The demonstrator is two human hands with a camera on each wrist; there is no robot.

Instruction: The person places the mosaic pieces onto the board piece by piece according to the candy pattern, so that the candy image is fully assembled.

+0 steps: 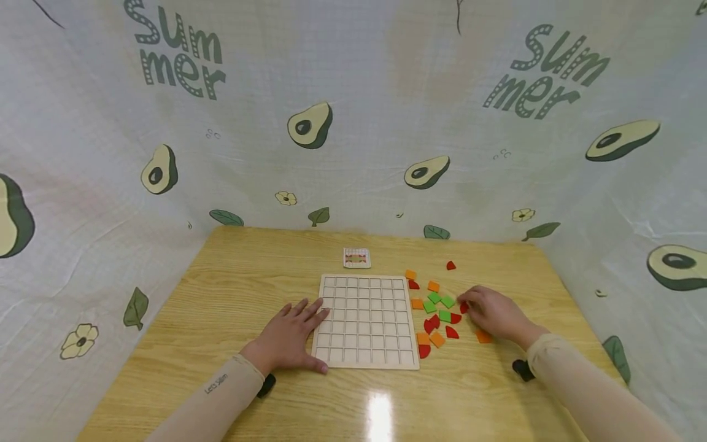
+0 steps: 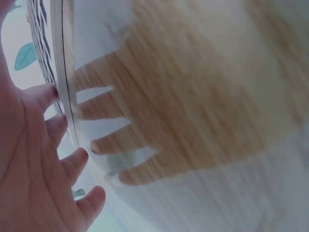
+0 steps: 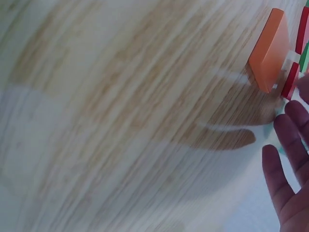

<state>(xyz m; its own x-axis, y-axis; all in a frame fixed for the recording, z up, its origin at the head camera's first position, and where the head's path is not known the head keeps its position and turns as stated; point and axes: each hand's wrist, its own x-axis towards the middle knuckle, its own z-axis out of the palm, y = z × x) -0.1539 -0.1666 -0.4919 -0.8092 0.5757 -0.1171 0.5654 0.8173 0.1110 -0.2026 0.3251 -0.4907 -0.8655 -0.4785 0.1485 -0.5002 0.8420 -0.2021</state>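
Observation:
My left hand (image 1: pixel 293 337) lies with fingers spread on the left edge of a pale wooden board (image 1: pixel 367 322) marked with a square grid. The thumb is at its lower left corner. In the left wrist view the fingertips (image 2: pixel 87 154) point toward the board's edge. My right hand (image 1: pixel 494 313) reaches down at the loose tiles, right of the board. Its fingertips are right at a red quarter-circle tile (image 1: pixel 464 307); I cannot tell whether they pinch it. An orange square tile (image 3: pixel 270 50) lies beneath that hand, partly covered in the head view.
Several green square tiles (image 1: pixel 445 316), orange tiles (image 1: pixel 437 339) and red quarter-circles (image 1: pixel 452 332) lie scattered along the board's right side. A lone red tile (image 1: pixel 451 265) sits farther back. Behind the board is a patterned card (image 1: pixel 356 258). A printed cloth (image 1: pixel 364 80) surrounds the wooden table (image 1: pixel 248 258).

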